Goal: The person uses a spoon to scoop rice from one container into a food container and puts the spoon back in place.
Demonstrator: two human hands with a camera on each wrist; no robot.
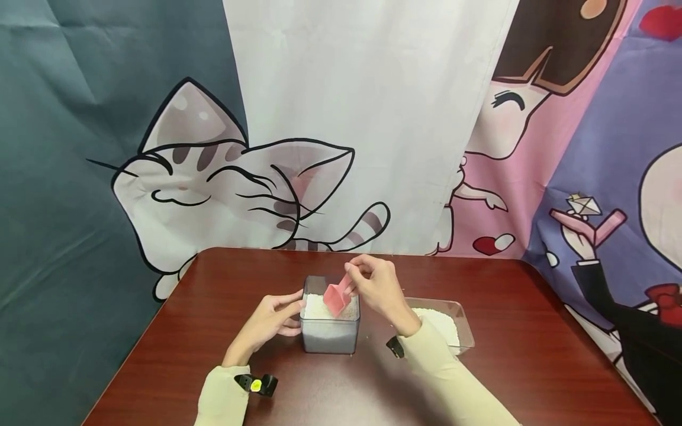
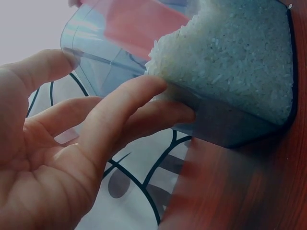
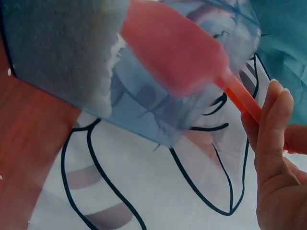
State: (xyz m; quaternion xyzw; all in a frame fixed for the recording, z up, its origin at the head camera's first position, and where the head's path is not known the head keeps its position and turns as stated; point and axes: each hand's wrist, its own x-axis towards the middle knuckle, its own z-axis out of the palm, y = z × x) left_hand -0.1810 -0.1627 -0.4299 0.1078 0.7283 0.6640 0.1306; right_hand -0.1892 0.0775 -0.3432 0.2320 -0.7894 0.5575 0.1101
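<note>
A see-through grey container [image 1: 330, 338] stands on the table, nearly full of white rice [image 2: 230, 62]. My left hand [image 1: 273, 319] rests against its left side, fingers spread and lightly bent; in the left wrist view the fingertips [image 2: 153, 86] touch the clear wall. Above the rice, my right hand [image 1: 375, 284] pinches the handle of a pink scoop [image 1: 337, 299]. The scoop's bowl tilts down toward the rice inside the container's rim. From the right wrist camera, the scoop [image 3: 177, 52] shows through the clear wall, its thin handle between thumb and fingers.
A shallow clear tray [image 1: 465, 325] holding white rice sits to the right, partly hidden behind my right forearm. A few stray grains lie on the brown wooden table [image 1: 240, 272]. Behind the table hangs a cartoon-printed cloth [image 1: 415, 118].
</note>
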